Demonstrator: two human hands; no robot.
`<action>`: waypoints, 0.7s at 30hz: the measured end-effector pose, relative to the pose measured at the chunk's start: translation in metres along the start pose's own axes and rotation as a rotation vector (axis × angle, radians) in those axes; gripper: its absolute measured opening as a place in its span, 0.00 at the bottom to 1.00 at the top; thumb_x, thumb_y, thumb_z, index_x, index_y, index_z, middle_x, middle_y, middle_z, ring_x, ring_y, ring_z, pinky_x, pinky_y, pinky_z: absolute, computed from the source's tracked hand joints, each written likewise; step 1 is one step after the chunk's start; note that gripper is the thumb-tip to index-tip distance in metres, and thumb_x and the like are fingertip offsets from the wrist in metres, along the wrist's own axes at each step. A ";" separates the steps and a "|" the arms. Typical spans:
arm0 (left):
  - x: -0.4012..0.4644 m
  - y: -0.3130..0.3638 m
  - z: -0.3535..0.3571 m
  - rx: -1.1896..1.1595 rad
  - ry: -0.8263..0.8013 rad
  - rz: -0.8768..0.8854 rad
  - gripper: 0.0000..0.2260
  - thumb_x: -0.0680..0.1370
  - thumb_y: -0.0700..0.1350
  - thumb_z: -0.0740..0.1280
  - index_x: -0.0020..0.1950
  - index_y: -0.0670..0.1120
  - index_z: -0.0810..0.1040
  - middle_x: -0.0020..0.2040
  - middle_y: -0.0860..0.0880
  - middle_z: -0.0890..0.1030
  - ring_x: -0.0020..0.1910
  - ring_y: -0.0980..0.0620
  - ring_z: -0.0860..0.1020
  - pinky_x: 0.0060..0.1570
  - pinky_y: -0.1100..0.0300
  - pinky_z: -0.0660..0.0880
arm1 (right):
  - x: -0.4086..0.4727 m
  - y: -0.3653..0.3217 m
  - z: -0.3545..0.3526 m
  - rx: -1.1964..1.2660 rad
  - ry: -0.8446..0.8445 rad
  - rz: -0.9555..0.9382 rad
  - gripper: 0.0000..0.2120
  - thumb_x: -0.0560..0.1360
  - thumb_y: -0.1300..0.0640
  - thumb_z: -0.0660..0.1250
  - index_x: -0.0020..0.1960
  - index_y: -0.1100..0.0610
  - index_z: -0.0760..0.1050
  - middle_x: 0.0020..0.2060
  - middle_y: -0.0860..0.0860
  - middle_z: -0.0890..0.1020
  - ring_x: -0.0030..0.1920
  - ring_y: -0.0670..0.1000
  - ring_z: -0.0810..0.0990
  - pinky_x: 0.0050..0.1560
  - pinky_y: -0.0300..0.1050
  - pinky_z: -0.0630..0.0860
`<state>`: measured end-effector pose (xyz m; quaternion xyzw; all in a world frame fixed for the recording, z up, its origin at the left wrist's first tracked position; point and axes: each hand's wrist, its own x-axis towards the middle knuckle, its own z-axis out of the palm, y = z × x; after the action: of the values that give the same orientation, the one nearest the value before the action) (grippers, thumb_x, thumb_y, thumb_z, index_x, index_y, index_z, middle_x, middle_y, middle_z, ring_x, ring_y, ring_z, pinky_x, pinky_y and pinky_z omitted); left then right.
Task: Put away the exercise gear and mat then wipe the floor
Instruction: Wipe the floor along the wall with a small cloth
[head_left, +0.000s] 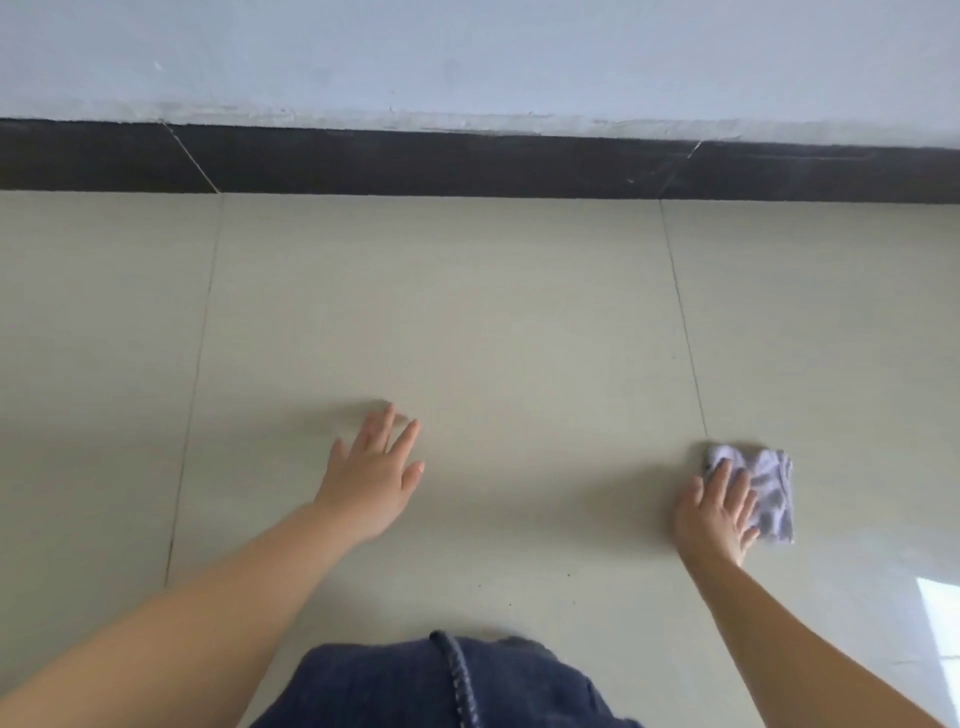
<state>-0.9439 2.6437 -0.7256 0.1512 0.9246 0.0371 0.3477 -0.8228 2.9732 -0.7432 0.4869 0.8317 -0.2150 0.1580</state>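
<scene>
You have one crumpled pale lilac cloth (758, 488) on the floor at the right, pressed under the straight fingers of your right hand (719, 514). Your left hand (371, 475) lies flat with fingers spread, well apart to the left. Glossy beige floor tiles (467, 312) run to a far dark skirting (467, 163) below a pale wall (467, 57); your denim knee (441, 686) is nearest.

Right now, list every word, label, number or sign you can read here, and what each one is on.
None: there is no readable text in this view.
The cloth under the right hand is plain lilac with no tag showing.
The floor, the dark skirting, the wall and the jeans carry no print.
The left hand rests flat on the floor.
</scene>
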 end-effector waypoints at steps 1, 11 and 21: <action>0.003 0.012 -0.001 0.000 0.010 0.009 0.26 0.83 0.55 0.47 0.78 0.52 0.42 0.78 0.48 0.40 0.77 0.50 0.42 0.73 0.45 0.50 | -0.003 -0.009 0.003 0.025 -0.003 0.066 0.26 0.83 0.48 0.45 0.78 0.51 0.42 0.78 0.52 0.42 0.77 0.54 0.39 0.74 0.57 0.38; 0.037 0.051 -0.036 -0.038 0.080 -0.022 0.27 0.82 0.54 0.49 0.78 0.52 0.39 0.79 0.48 0.42 0.78 0.51 0.43 0.74 0.48 0.51 | -0.071 -0.095 0.081 -0.468 -0.298 -1.307 0.25 0.82 0.46 0.44 0.77 0.47 0.48 0.77 0.47 0.47 0.77 0.49 0.44 0.75 0.55 0.35; 0.105 0.121 -0.057 0.114 0.095 0.107 0.33 0.81 0.57 0.53 0.77 0.53 0.35 0.77 0.48 0.33 0.76 0.50 0.35 0.73 0.42 0.42 | 0.097 -0.007 -0.034 -0.044 0.043 -0.033 0.26 0.82 0.49 0.44 0.78 0.47 0.39 0.77 0.48 0.39 0.76 0.51 0.36 0.75 0.56 0.35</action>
<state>-1.0250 2.7929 -0.7282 0.2180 0.9312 0.0102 0.2921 -0.8766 3.0596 -0.7589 0.4741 0.8473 -0.1888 0.1471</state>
